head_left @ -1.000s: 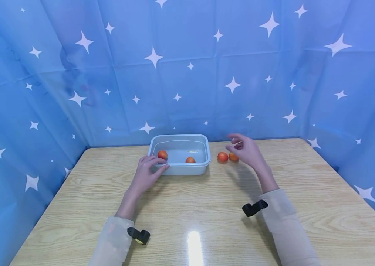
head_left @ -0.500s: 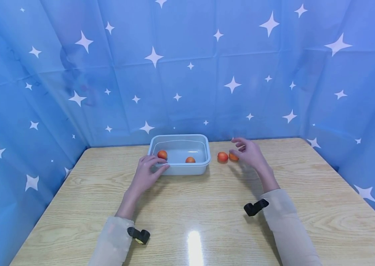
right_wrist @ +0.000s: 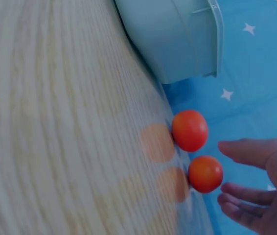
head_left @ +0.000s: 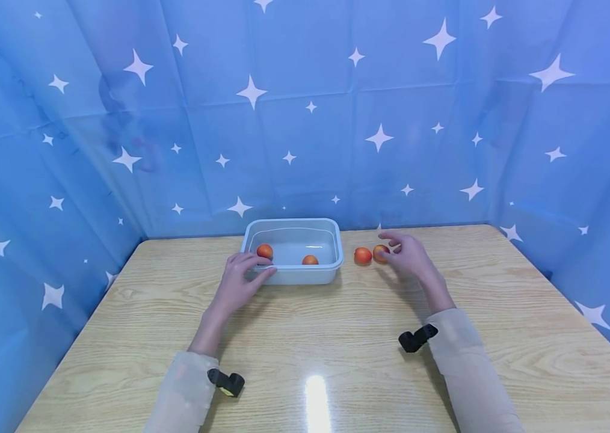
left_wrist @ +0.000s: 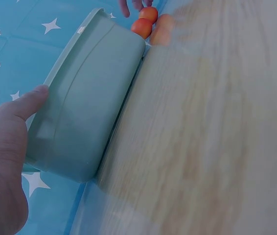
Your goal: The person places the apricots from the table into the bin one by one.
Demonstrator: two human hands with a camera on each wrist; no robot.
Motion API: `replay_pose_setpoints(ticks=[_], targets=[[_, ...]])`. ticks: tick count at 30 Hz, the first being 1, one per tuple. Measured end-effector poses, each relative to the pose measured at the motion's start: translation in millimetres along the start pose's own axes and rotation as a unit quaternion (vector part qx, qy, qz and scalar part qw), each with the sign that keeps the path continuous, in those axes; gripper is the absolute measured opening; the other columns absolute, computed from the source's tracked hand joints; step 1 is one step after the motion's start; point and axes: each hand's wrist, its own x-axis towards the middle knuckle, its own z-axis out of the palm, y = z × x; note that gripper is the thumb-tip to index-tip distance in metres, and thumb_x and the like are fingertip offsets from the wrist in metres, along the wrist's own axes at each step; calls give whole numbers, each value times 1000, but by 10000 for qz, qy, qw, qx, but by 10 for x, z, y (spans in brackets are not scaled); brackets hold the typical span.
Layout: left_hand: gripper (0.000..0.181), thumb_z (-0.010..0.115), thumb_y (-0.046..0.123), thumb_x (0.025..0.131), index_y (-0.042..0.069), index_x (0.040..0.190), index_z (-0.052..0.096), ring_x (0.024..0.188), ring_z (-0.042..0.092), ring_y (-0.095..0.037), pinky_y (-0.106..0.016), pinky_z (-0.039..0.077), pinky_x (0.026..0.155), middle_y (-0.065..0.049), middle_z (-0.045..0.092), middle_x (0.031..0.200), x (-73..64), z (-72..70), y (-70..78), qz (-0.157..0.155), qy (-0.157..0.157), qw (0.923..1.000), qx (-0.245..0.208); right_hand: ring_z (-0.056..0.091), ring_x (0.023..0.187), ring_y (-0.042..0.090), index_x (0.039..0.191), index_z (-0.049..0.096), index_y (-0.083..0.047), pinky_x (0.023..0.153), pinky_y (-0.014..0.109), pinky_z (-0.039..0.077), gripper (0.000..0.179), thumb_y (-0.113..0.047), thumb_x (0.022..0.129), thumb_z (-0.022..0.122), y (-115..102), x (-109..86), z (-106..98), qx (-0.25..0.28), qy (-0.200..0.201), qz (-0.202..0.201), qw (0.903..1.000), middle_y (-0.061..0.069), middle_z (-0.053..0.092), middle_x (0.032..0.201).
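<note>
A light blue plastic box (head_left: 305, 276) stands at the back of the table with two orange-red tomatoes inside, one at the left (head_left: 264, 251) and one near the front wall (head_left: 310, 260). My left hand (head_left: 240, 278) holds its front left rim, thumb outside and fingers over the edge. Right of the box, two more tomatoes lie close together on the table: a redder one (right_wrist: 190, 130) and an orange one (right_wrist: 205, 174). Around the orange one my right hand (head_left: 409, 255) has its thumb and fingers spread; in the right wrist view they stand just apart from it.
The wooden table (head_left: 305, 337) reaches forward to a blue curtain (head_left: 305, 120) with white stars, which hangs close behind the box and tomatoes and along both sides. A black wrist camera (head_left: 417, 338) sits on each sleeve.
My right hand has come down towards the orange tomato, its fingers now lower and beside it. My left hand, the box and the tomatoes have stayed in place.
</note>
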Motion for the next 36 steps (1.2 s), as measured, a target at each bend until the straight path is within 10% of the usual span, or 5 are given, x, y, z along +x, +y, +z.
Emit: replay_pose_setpoints(ticks=[36], targets=[[16, 81, 20, 88, 10, 100, 78, 102, 60, -25, -52, 30, 111, -2, 72, 96, -2, -2, 9, -82, -28, 10000, 36, 58, 116, 38, 144, 52, -4, 98, 52, 49, 49, -12, 98, 66, 75, -18, -2, 420, 225, 127, 9988, 24, 59, 130]])
